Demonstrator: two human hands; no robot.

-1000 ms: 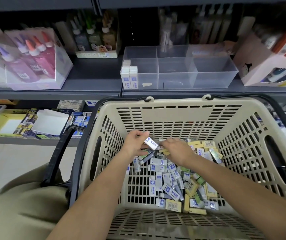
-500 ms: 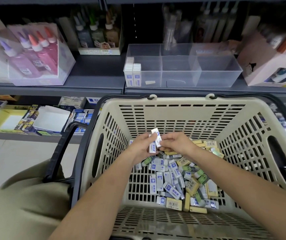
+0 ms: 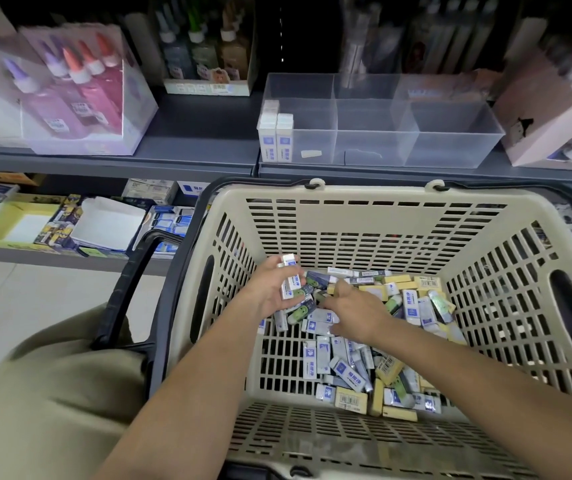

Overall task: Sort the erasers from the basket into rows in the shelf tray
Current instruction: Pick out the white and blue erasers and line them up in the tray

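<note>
Head view, single frame. Location: the basket (image 3: 346,194) fills the lower centre and right of the frame. The shelf tray (image 3: 450,147), clear plastic with dividers, sits on the grey shelf (image 3: 191,140) at upper centre, just above the basket's far rim.

Progress: early stage. A few shelved erasers (image 3: 275,138) stand against the left wall of the tray's leftmost compartment, two at the front and at least one more behind them. No erasers are visible in the other compartments. Most of the stock remains as loose erasers (image 3: 343,368), white-and-blue, yellow and green, heaped without order on the basket floor. Judgement: nearly all of the sorting is left to do.

Hands: the left hand (image 3: 267,292), at centre frame inside the basket, has its fingers curled round the held erasers (image 3: 291,278), a small bunch of white-and-blue ones. The right hand (image 3: 357,317), just to the right of it, lies palm down on the heap with its fingers bent into it. Whether it has pinched anything cannot be told.

Orientation: the held erasers have their long axis near upright in the frame, one end toward the top edge. The shelved erasers stand on end, long axis vertical, printed faces toward the camera. The loose erasers point every way.
</note>
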